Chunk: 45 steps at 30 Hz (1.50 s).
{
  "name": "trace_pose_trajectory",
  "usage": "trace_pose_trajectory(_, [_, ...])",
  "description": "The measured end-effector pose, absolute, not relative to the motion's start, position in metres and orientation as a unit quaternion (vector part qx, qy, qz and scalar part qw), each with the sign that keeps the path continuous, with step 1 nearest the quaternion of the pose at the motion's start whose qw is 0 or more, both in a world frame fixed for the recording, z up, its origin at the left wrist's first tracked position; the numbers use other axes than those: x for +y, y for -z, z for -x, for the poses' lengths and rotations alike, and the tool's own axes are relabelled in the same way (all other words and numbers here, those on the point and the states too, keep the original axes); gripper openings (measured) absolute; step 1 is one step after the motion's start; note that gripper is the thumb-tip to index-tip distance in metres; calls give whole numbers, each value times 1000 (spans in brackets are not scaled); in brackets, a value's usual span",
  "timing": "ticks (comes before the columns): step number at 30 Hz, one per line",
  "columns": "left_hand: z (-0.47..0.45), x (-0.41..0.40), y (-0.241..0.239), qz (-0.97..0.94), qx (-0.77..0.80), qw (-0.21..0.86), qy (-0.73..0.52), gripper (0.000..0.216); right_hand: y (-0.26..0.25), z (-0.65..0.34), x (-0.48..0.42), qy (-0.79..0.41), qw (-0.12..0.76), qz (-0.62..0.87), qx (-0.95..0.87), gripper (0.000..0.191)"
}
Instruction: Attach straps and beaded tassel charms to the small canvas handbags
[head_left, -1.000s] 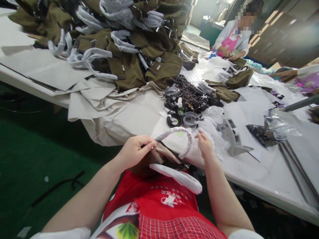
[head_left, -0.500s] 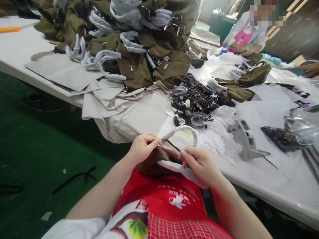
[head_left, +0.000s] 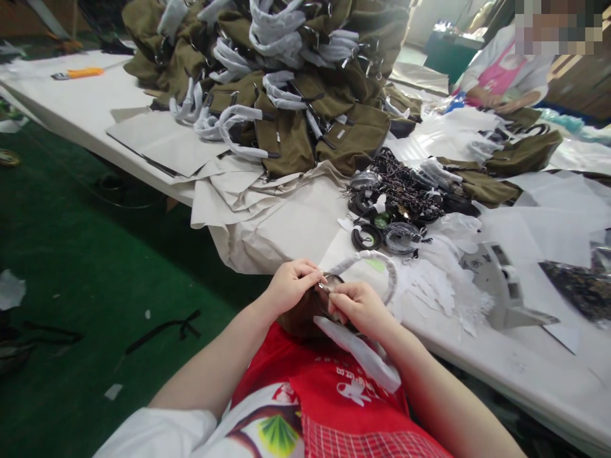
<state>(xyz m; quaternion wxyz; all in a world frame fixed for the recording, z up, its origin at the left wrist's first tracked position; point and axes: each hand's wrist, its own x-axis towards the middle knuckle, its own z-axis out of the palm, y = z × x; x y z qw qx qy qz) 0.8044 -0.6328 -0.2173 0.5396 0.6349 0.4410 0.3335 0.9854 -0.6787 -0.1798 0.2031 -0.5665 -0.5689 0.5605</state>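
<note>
An olive-brown handbag (head_left: 296, 320) rests against my red apron at the table edge. Its two handles are wrapped in pale plastic: one handle (head_left: 392, 280) arches over the table, the other (head_left: 358, 356) hangs over my apron. With thumb and fingers closed, my left hand (head_left: 294, 287) pinches the bag's rim at its left end. My right hand (head_left: 359, 306) is closed on the bag's opening just beside it, fingertips close to the left ones. A small shiny metal piece (head_left: 324, 288) shows between the fingertips; its exact kind is too small to make out.
Behind lies a heap of olive bags (head_left: 286, 133) with wrapped handles. Coiled black straps (head_left: 367, 237) and chains (head_left: 405, 181) lie nearer, beside a grey tape dispenser (head_left: 506, 286). An orange-handled cutter (head_left: 79, 73) is far left. A co-worker (head_left: 501, 76) works across the table.
My right hand has moved in close to my left along the bag's opening. The view has shifted left, bringing the whole cutter into sight.
</note>
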Motion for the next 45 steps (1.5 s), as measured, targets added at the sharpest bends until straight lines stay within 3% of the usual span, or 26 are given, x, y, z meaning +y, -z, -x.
trace_pose_trajectory(6, [-804,-632,218,-643,444,525,-338,26,177,-984,-682,-499,232,563,-616,26])
trace_pose_trajectory(12, [-804,-634,218,-659,444,503,-340,25,181,-980,-679,-506,199,576,-611,26])
trace_pose_trajectory(21, [-798,-638,207,-746,381,445,-317,17,195,-978,-678,-525,217,570,-594,24])
trace_pose_trajectory(30, [-791,-632,223,-773,348,430,-311,18,189,-982,-674,-398,187,524,-729,25])
trace_pose_trajectory(34, [-789,-631,218,-797,369,364,-311,14,191,-982,-675,-291,158,562,-758,29])
trace_pose_trajectory(38, [-784,-637,188,-820,369,292,-326,15,181,-981,-680,-242,240,594,-729,12])
trace_pose_trajectory(41, [-785,-637,161,-790,358,343,-362,16,174,-982,-685,-325,338,529,-707,35])
trace_pose_trajectory(43, [-789,-629,153,-776,362,367,-364,17,178,-981,-687,-463,350,462,-670,25])
trace_pose_trajectory(45, [-799,-614,154,-776,357,386,-348,20,190,-980,-690,-570,373,448,-579,30])
